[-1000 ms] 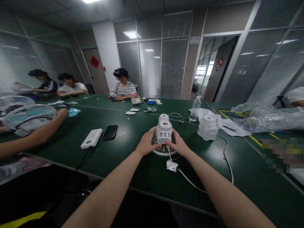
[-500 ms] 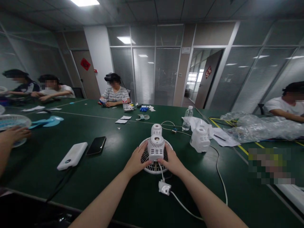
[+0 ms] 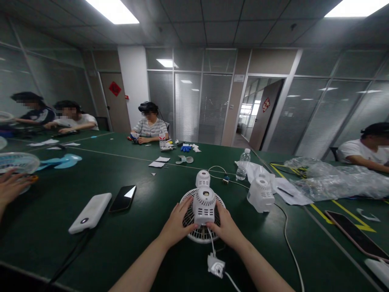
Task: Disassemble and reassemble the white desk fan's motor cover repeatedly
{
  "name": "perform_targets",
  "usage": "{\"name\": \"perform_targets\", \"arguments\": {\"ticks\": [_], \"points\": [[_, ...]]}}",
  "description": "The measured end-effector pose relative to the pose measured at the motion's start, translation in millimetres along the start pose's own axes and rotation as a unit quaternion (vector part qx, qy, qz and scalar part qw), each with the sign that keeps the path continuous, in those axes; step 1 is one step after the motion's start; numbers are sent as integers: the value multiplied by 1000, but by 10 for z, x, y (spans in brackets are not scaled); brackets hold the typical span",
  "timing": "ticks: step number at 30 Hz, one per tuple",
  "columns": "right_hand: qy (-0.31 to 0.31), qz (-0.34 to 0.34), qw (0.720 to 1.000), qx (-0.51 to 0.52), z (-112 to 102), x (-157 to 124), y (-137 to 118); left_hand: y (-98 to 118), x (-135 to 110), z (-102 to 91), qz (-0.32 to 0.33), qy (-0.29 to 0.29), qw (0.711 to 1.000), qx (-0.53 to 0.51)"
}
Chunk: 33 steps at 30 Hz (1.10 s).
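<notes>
A white fan motor housing (image 3: 204, 207) with slotted vents stands on a round white fan grille (image 3: 197, 236) lying on the table in front of me. My left hand (image 3: 175, 225) wraps its left side, thumb near the lower front edge. On the opposite side my right hand (image 3: 230, 228) holds it the same way. A white cable runs from the housing's front down to a small white part (image 3: 216, 265) on the table. Just behind stands another white vented housing (image 3: 202, 179). The grille is partly covered by the housing and my fingers.
On the right stand a white housing (image 3: 261, 194) with a cable and a water bottle (image 3: 243, 165). Clear plastic wrap (image 3: 343, 180) lies farther right. At left are a power bank (image 3: 90, 213), a phone (image 3: 123, 198) and blue fan blades (image 3: 63, 161). A co-worker's hand (image 3: 12, 187) touches a fan grille.
The view has tilted up slightly, so the table things appear lower. My hands stay around the fan motor housing. The co-worker's hand at the left has shifted slightly.
</notes>
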State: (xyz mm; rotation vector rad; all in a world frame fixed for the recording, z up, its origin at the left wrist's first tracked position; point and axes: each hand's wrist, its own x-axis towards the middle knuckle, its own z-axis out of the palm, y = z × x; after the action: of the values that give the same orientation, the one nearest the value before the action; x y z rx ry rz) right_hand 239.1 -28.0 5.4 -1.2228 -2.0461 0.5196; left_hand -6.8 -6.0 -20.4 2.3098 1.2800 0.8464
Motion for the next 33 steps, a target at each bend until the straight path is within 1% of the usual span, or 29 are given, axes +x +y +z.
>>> {"name": "perform_targets", "arguments": {"ticks": [9,12,16,22,25,29,33], "points": [[43,-11,999,-3,29,-38,-45,70,-14,-32,-11,15,1000,-8],[58,-24,998,14,39,-48,-52,61,-13,-6,4,32,999,6],[77,-27,996,21,82,-53,-70,44,-24,37,33,31,999,30],[101,-14,995,22,158,-66,-101,41,-60,40,66,35,996,45],[108,-7,994,21,176,-78,-110,49,-61,29,70,41,996,42],[112,4,994,15,186,-92,-105,86,-23,38,59,57,997,9],[104,23,994,-6,199,-88,-75,126,21,28,6,61,997,-46]]}}
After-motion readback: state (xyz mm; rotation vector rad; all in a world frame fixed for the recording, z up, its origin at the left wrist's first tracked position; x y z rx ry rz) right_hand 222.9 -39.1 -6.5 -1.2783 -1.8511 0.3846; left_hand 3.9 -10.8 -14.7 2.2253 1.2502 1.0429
